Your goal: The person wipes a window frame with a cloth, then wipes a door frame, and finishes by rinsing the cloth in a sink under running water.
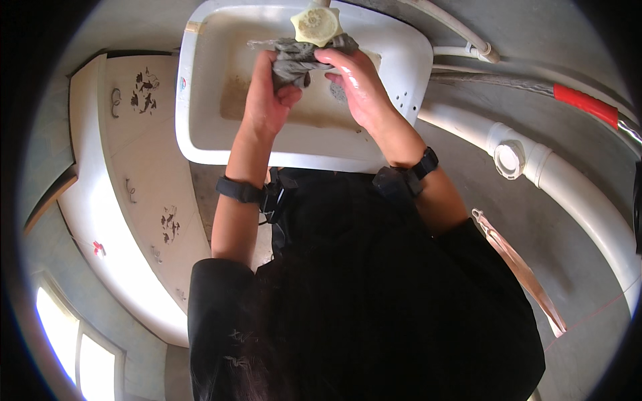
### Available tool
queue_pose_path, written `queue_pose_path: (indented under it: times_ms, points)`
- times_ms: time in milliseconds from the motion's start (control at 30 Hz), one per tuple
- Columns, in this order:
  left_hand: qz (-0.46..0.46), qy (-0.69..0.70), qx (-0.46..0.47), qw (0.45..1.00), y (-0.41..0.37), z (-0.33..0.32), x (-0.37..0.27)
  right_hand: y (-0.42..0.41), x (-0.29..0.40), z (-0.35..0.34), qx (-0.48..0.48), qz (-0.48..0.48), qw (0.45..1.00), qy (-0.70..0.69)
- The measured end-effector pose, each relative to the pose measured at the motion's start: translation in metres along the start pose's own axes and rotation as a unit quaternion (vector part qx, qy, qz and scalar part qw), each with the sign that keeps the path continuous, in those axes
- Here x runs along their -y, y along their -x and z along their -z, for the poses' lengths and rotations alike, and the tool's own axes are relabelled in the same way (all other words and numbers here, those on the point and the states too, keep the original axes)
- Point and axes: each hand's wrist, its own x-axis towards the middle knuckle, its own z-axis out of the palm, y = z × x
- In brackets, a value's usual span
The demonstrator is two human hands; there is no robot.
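Observation:
A wet, crumpled grey cloth (293,65) is bunched between my two hands, just below a cream star-shaped tap handle (317,23). My left hand (271,97) grips the cloth's left side, thumb up along its edge. At the cloth's right side, my right hand (353,75) holds it with the thumb laid over the top; water glistens on that hand. Both hands are above the basin of a white sink (220,156). The tap handle hides part of the cloth, and the spout is not visible. Through the gap under my right hand shows the round drain strainer (338,92).
Brownish stains mark the basin floor. A thick white drainpipe (567,175) with a capped fitting (508,159) curves along the right. A hose with a red sleeve (586,104) runs above it. A pale strap (521,273) hangs nearby. A white cabinet (145,165) with hooked handles stands left.

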Motion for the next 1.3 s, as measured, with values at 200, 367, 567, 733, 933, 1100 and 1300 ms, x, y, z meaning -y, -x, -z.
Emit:
queue_pose_path:
  times_ms: [200, 367, 567, 733, 933, 1100, 1300]
  points:
    - [-0.040, -0.376, 0.041, 0.925, 0.020, -0.016, -0.002, -0.042, -0.077, 0.037, 0.144, -0.195, 0.884, -0.399]
    - [-0.104, -0.539, 0.063, 0.833, 0.027, -0.001, -0.013, -0.061, -0.092, 0.045, 0.079, -0.201, 0.926, -0.309]
    - [-0.053, -0.278, -0.026, 0.959, 0.014, 0.043, -0.024, -0.050, -0.049, 0.035, -0.047, -0.103, 0.927, -0.357]
    - [-0.049, 0.009, -0.084, 0.995, -0.016, 0.053, 0.004, -0.036, -0.013, 0.009, -0.067, -0.102, 0.902, -0.414]
    - [0.095, 0.198, 0.073, 0.973, -0.043, 0.022, 0.022, -0.042, -0.023, 0.007, -0.019, -0.077, 0.929, -0.362]
    - [0.122, 0.098, 0.061, 0.986, -0.065, 0.025, 0.037, -0.036, -0.018, 0.007, -0.002, -0.097, 0.924, -0.371]
    - [0.021, 0.135, -0.011, 0.991, -0.063, 0.040, 0.037, -0.039, -0.023, 0.024, -0.061, 0.033, 0.974, -0.216]
